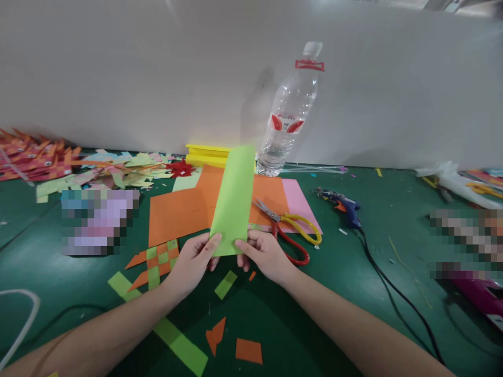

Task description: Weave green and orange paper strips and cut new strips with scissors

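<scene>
A tall strip of light green paper is held up between my two hands. My left hand pinches its lower left corner, thumb in front. At the lower right corner, my right hand grips the same paper, its thumb also on the front face. Behind it, orange paper sheets and a pink sheet lie on the table. Scissors with one yellow and one red handle rest on the sheets, just beyond my right hand. A woven orange and green paper piece lies beside my left wrist.
A tilted-looking plastic bottle stands by the wall. A blue glue gun with a black cord lies to the right. Paper scraps are heaped at left. A long green strip and orange bits lie in front.
</scene>
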`<state>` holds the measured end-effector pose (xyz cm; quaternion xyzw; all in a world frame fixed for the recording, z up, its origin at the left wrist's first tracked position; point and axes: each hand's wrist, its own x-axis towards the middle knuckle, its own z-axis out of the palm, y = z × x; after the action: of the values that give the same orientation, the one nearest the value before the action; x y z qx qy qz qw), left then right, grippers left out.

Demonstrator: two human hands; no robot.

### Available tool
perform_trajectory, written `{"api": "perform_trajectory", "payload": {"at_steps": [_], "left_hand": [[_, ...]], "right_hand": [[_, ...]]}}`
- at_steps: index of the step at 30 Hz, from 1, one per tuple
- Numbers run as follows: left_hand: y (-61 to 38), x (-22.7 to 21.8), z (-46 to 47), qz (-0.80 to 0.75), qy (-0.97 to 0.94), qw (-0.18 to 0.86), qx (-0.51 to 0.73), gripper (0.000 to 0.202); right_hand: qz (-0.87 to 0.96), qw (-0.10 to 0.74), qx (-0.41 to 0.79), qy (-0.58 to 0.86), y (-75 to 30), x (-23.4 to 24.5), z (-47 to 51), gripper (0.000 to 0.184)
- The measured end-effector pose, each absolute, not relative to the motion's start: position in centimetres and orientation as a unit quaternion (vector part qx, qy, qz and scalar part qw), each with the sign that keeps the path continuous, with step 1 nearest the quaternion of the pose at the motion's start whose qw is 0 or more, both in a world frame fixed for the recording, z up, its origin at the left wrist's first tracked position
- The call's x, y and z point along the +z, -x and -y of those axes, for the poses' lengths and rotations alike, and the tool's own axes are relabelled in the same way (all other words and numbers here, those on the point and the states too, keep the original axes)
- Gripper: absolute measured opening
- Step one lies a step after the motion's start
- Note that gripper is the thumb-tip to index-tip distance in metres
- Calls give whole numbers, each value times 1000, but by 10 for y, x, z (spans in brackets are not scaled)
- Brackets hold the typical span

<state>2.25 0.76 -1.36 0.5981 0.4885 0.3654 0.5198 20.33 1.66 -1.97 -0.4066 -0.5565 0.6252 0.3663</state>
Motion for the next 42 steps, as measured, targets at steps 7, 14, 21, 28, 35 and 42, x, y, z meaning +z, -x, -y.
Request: {"api": "perform_trajectory", "payload": {"at_steps": [7, 14, 21, 28, 35, 42], "left_hand": [[-24, -12, -6, -467, -599, 553, 341, 45], [-23, -10, -4, -421, -578, 611, 339, 47], [-20, -8, -3, -415, -603, 604, 313, 45], [-22, -12, -3, -446, -621, 577, 288, 55], [-23, -9, -5, -445, -646, 550, 288, 55], [-22, -11, -5, -445, -649, 543, 295, 52]], "right_hand": [[517, 407, 620, 427, -203, -16, -19, 29], [535, 398, 626, 404, -205, -18, -18, 27], [548, 383, 637, 384, -206, -18, -17, 26], [505, 423, 645, 387, -205, -20, -20, 29], [485, 437, 656, 380, -206, -22, -20, 26], [470, 448, 653, 389, -206, -24, -21, 26]]}}
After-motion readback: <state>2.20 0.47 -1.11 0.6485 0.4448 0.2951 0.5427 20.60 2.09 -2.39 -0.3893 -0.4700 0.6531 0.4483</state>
